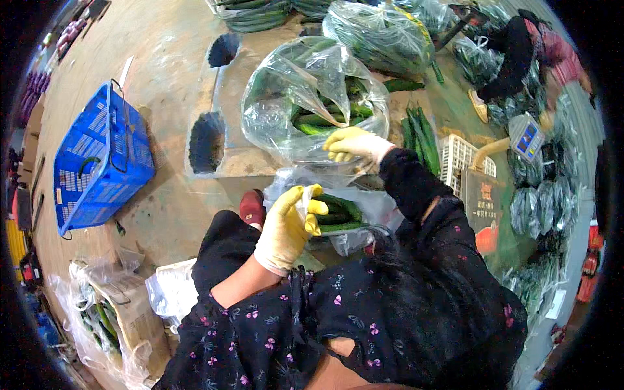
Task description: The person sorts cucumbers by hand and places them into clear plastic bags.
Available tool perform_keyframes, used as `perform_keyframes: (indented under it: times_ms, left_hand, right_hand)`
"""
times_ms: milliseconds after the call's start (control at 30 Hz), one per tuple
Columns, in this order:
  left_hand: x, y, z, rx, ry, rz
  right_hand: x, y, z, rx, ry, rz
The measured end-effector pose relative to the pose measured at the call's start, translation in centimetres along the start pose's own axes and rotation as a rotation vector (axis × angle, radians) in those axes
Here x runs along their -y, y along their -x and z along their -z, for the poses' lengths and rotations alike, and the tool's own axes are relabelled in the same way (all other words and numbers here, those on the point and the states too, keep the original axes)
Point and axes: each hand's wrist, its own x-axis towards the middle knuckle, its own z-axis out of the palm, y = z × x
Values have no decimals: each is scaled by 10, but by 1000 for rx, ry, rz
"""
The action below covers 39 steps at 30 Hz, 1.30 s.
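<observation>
Seen from above: left hand (286, 227) in a yellow glove, near and low, pinching the rim of a small clear bag (338, 218) of cucumbers (338, 214) lying with long axes running left to right, just right of the fingers. Right hand (354, 144), also gloved, farther off, fingers curled on the mouth of a large clear bag (305, 97) of cucumbers. Blue basket (97, 159) well apart at left.

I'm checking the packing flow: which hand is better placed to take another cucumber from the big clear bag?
Probably the right hand: it rests at the big clear bag of cucumbers. The left hand pinches the small bag open nearer the body.
</observation>
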Motion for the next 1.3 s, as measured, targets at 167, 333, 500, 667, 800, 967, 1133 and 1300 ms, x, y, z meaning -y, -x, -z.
perform_keyframes:
  times_ms: [167,333,500,667,800,967,1133,1300]
  left_hand:
    - [-3,1,-6,-37,-97,11]
    - [-8,3,9,-14,-61,64]
    - [-12,4,6,10,-27,107]
    - [-13,5,4,-14,-91,94]
    - [-17,5,-5,-82,-147,97]
    - [-17,1,-14,-93,-247,36]
    - [-13,-1,-12,-153,-182,69]
    - [-15,-2,-9,-106,-200,79]
  right_hand:
    - [6,-81,10,10,-311,-148]
    - [13,-116,78,-841,410,98]
    - [25,-102,120,-619,495,144]
    - [4,-112,69,-479,836,253]
    - [-17,-141,45,-682,1074,351]
    - [6,-157,49,-667,1270,69]
    - [39,-116,41,-269,1248,156]
    - [-2,-128,34,-443,911,114]
